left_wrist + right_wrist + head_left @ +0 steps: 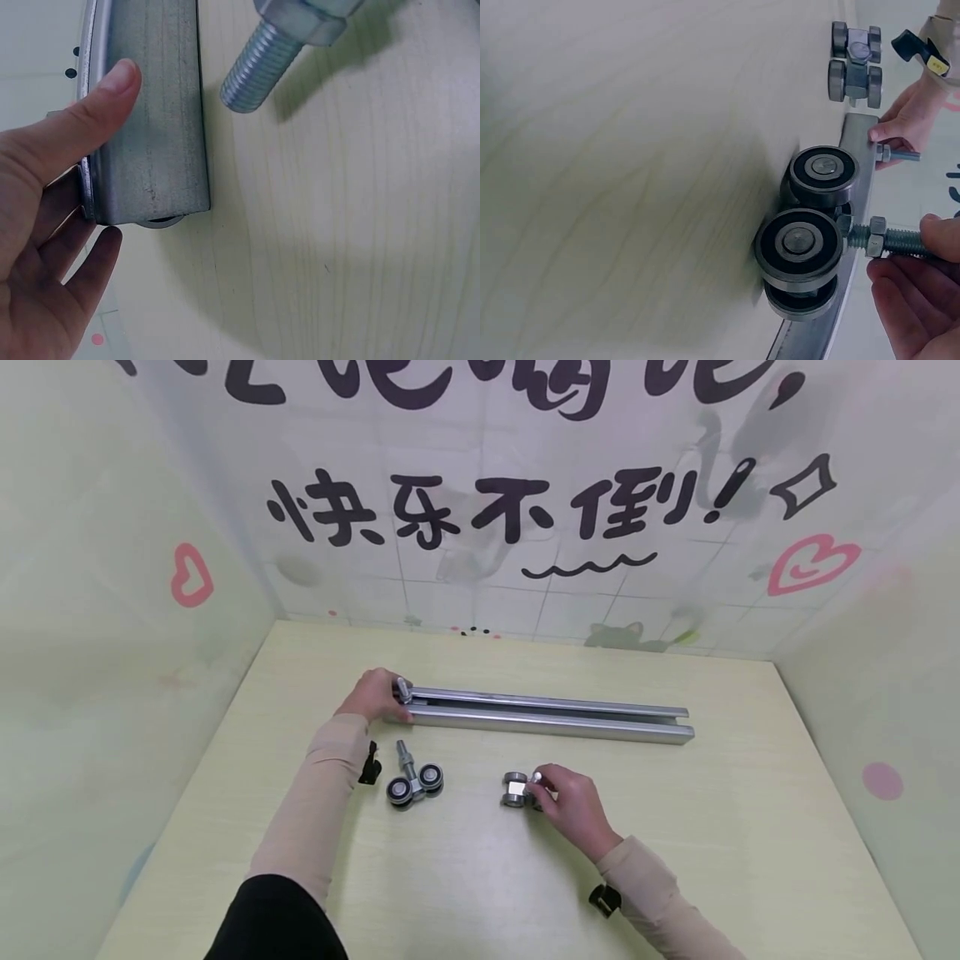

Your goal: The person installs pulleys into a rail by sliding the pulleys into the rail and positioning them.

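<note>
A silver metal C-channel track (547, 723) lies across the table with its slot upward. My left hand (372, 695) grips its left end, thumb on the near side wall in the left wrist view. An upright bolt (403, 691) rises from the slot there, and a wheel edge (162, 223) peeks out past the track's end. My right hand (572, 803) pinches the threaded bolt of a roller trolley (799, 240) between thumb and fingers, in front of the track. Another roller trolley (415, 783) lies on the table near my left wrist, its bolt (262, 64) pointing toward the track.
The pale wood-grain table (465, 877) is bordered by printed curtains at the back (465, 585) and both sides. Black wrist straps (604, 900) sit on both forearms.
</note>
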A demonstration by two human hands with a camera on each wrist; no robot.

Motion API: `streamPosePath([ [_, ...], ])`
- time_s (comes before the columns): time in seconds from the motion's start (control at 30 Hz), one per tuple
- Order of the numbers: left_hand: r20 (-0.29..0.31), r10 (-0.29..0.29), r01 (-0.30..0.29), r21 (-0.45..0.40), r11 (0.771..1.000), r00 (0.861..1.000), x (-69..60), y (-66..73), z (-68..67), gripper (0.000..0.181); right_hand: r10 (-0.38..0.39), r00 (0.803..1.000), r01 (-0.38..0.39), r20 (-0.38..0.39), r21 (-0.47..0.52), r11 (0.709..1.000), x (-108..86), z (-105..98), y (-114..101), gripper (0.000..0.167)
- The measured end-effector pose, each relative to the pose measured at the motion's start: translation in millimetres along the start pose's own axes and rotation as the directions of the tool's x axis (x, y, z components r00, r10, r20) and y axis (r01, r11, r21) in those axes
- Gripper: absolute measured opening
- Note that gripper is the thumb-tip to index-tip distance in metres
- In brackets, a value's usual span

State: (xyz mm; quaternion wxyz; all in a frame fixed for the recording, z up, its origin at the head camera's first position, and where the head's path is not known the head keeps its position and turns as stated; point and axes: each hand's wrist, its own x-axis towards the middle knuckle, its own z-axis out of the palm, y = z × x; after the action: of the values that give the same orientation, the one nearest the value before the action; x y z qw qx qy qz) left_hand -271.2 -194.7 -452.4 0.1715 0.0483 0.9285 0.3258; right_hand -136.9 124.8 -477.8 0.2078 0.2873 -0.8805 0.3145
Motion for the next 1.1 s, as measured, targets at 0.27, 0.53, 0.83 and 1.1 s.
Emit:
streamPosePath([
  [0.27,-0.005,-0.014,0.014,-0.006,1.000,1.000,-0.9,3.2,-1.6,0.065,0.042,0.999,-0.042,0.007,0.037,0.998,-1.2,3.5,2.3,0.015],
  [0.53,0.002,-0.009,0.009,0.007,1.000,1.000,-2.4,4.8,-1.1,0.065,0.085,0.996,-0.085,0.017,0.031,0.996,-6.7,8.8,4.7,0.015],
  [0.83,-0.003,-0.011,0.011,0.012,1.000,1.000,-1.2,1.5,1.3,0.066,0.052,0.998,-0.051,-0.020,0.055,0.997,-6.9,12.3,4.3,0.013],
  [1.1,-0.020,0.022,-0.022,0.024,0.999,1.000,1.8,-2.0,1.5,0.065,0.063,0.997,-0.061,-0.051,0.050,0.997,-5.6,9.0,8.7,0.014],
])
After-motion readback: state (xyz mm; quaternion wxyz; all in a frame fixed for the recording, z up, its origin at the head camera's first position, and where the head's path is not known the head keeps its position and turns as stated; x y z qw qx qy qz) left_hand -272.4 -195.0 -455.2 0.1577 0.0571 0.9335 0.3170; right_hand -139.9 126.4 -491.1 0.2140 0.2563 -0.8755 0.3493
